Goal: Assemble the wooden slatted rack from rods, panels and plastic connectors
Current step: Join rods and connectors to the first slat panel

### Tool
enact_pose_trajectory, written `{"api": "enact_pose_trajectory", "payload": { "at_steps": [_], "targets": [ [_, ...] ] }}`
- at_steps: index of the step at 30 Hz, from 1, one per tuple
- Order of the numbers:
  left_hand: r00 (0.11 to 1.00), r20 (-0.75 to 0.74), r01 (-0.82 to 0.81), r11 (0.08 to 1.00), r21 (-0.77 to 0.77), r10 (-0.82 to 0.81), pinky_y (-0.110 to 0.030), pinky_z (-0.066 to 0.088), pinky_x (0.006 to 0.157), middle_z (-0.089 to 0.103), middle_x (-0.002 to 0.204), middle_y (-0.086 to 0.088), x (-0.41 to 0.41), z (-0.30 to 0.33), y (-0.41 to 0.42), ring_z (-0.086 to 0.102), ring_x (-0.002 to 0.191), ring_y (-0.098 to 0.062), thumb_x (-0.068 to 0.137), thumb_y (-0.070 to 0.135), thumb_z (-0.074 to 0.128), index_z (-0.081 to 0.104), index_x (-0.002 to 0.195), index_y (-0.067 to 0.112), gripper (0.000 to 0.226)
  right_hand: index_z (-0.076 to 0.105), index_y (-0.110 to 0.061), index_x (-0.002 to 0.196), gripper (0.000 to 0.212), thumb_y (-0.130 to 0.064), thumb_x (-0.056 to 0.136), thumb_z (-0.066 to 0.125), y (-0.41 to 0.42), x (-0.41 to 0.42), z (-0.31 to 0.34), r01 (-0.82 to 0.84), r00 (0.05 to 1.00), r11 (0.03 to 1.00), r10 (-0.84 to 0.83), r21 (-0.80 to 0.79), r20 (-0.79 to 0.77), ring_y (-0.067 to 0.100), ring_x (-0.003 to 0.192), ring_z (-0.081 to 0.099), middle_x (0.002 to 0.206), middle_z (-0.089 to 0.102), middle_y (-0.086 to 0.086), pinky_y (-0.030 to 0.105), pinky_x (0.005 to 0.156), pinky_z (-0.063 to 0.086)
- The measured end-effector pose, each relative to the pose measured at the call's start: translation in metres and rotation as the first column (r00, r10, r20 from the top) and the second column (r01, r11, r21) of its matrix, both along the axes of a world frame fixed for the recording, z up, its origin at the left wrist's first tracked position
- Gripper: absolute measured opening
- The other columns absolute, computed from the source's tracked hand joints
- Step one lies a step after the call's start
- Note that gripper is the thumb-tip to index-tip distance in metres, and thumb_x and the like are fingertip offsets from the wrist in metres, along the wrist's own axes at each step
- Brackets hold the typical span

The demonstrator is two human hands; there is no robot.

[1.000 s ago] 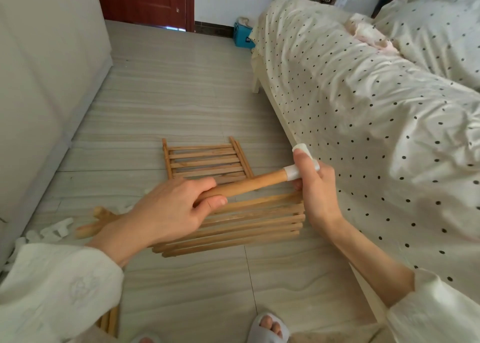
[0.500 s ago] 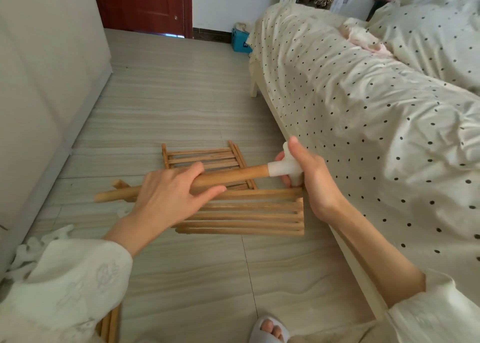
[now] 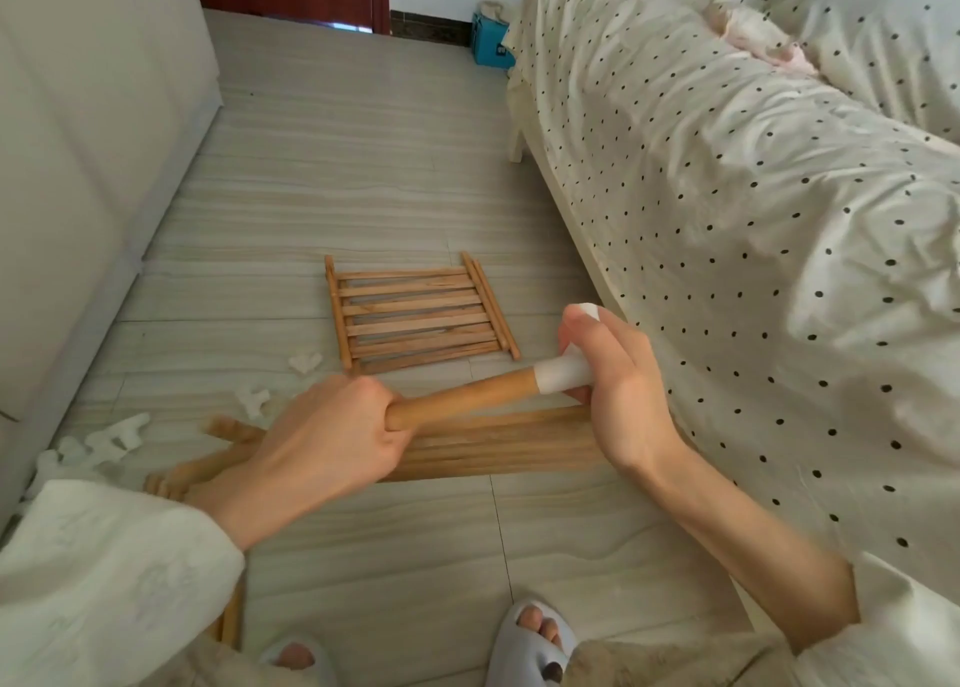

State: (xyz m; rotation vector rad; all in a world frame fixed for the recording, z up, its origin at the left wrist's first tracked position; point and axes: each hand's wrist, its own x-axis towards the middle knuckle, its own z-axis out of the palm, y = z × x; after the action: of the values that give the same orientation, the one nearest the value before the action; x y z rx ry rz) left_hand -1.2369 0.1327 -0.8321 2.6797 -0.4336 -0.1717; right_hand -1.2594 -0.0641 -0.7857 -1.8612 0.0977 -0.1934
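My left hand (image 3: 332, 442) is closed around a round wooden rod (image 3: 462, 398) held level above the floor. My right hand (image 3: 618, 390) grips a white plastic connector (image 3: 563, 372) that caps the rod's right end. Under the rod lies a long slatted wooden panel (image 3: 498, 444), partly hidden by both hands. A smaller slatted panel (image 3: 415, 314) lies flat on the floor farther away. More wooden rods (image 3: 228, 434) stick out on the floor to the left of my left hand.
Several white plastic connectors (image 3: 306, 361) are scattered on the tiled floor at the left, near a white cabinet (image 3: 78, 166). A bed with a dotted cover (image 3: 753, 218) fills the right side. A blue box (image 3: 491, 44) stands by the far wall. My slippered feet (image 3: 535, 639) show below.
The rod and both hands have come lower and nearer to me. My left hand, loose on the rod before, now clenches it in a fist. The view has tilted down.
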Motion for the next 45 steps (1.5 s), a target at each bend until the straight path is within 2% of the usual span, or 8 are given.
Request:
{"api": "enact_pose_trajectory", "payload": {
  "at_steps": [3, 11, 15, 21, 26, 32, 39, 45],
  "targets": [
    [0.988, -0.151, 0.031, 0.997, -0.078, -0.042, -0.025, 0.025, 0.045, 0.038, 0.043, 0.002, -0.007, -0.012, -0.002, 0.036, 0.041, -0.013, 0.092, 0.028, 0.053, 0.041, 0.048, 0.017, 0.047, 0.036, -0.028, 0.048, 0.035, -0.042, 0.08, 0.04, -0.002, -0.002, -0.005, -0.012, 1.0, 0.989, 0.01, -0.146, -0.016, 0.006, 0.052, 0.031, 0.047, 0.035, -0.014, 0.023, 0.054, 0.028],
    [0.988, -0.121, 0.085, 0.995, -0.054, -0.091, -0.027, 0.028, 0.046, 0.042, 0.047, 0.004, 0.015, -0.012, -0.001, 0.045, 0.05, -0.017, 0.09, 0.026, 0.055, 0.043, 0.047, 0.019, 0.045, 0.041, -0.037, 0.053, 0.032, -0.058, 0.076, 0.036, -0.001, -0.007, -0.011, -0.018, 0.999, 0.984, 0.025, -0.176, 0.039, 0.005, 0.056, 0.034, 0.053, 0.042, -0.016, 0.027, 0.06, 0.03],
    [0.975, 0.215, 0.048, 0.998, 0.036, -0.055, -0.027, 0.033, 0.057, 0.052, 0.055, 0.003, 0.04, -0.007, -0.001, 0.062, 0.069, -0.03, 0.091, 0.03, 0.052, 0.059, 0.064, 0.022, 0.029, 0.038, -0.028, 0.057, 0.038, -0.032, 0.094, 0.047, 0.002, 0.004, -0.01, 0.049, 0.999, 0.999, -0.049, -0.009, -0.003, 0.001, 0.05, 0.036, 0.047, 0.041, -0.017, 0.019, 0.054, 0.031],
    [0.767, 0.642, -0.016, 1.0, 0.0, 0.013, -0.023, 0.034, 0.045, 0.058, 0.051, -0.002, 0.052, -0.02, 0.002, 0.057, 0.045, -0.025, 0.084, 0.05, 0.048, 0.056, 0.053, 0.015, 0.047, 0.041, -0.015, 0.061, 0.035, -0.026, 0.094, 0.041, -0.009, 0.024, -0.008, 0.058, 0.976, 0.996, -0.042, 0.072, -0.213, 0.018, 0.057, 0.038, 0.046, 0.045, 0.005, 0.029, 0.056, 0.031],
    [0.816, 0.577, -0.038, 0.993, 0.11, -0.033, -0.024, 0.032, 0.046, 0.057, 0.046, -0.005, 0.041, -0.017, -0.005, 0.055, 0.039, -0.027, 0.076, 0.036, 0.073, 0.06, 0.056, 0.016, 0.032, 0.041, -0.014, 0.066, 0.036, -0.033, 0.096, 0.038, -0.014, 0.032, -0.029, 0.154, 0.921, 0.985, -0.116, 0.073, -0.373, 0.016, 0.05, 0.035, 0.045, 0.04, 0.001, 0.03, 0.059, 0.03],
    [0.965, 0.257, -0.043, 0.939, 0.341, -0.049, -0.029, 0.037, 0.06, 0.061, 0.073, 0.002, 0.022, -0.022, -0.017, 0.061, 0.071, -0.025, 0.098, 0.05, 0.027, 0.065, 0.091, 0.024, 0.047, 0.04, -0.015, 0.064, 0.042, -0.038, 0.099, 0.038, -0.02, 0.014, -0.058, 0.121, 0.942, 0.991, -0.13, -0.05, -0.308, 0.007, 0.043, 0.035, 0.05, 0.039, -0.002, 0.013, 0.041, 0.032],
    [0.976, 0.141, 0.119, 0.954, 0.275, -0.163, -0.03, 0.046, 0.066, 0.058, 0.083, 0.002, 0.034, -0.032, -0.028, 0.058, 0.074, -0.017, 0.095, 0.046, 0.044, 0.058, 0.101, 0.022, 0.028, 0.047, -0.019, 0.062, 0.038, -0.033, 0.097, 0.047, -0.049, 0.041, -0.077, 0.024, 0.929, 0.993, 0.022, 0.119, -0.37, 0.012, 0.045, 0.032, 0.043, 0.037, -0.005, 0.024, 0.05, 0.026],
    [0.961, -0.064, 0.272, 0.891, 0.364, -0.267, -0.036, 0.037, 0.091, 0.053, 0.114, 0.002, 0.052, -0.049, 0.006, 0.049, 0.112, -0.019, 0.092, 0.034, 0.053, 0.052, 0.115, 0.023, 0.025, 0.046, -0.012, 0.062, 0.039, -0.029, 0.097, 0.048, -0.058, 0.057, -0.095, -0.03, 0.899, 0.989, 0.09, 0.144, -0.43, 0.013, 0.045, 0.033, 0.042, 0.038, -0.005, 0.023, 0.049, 0.028]
  ]
}}
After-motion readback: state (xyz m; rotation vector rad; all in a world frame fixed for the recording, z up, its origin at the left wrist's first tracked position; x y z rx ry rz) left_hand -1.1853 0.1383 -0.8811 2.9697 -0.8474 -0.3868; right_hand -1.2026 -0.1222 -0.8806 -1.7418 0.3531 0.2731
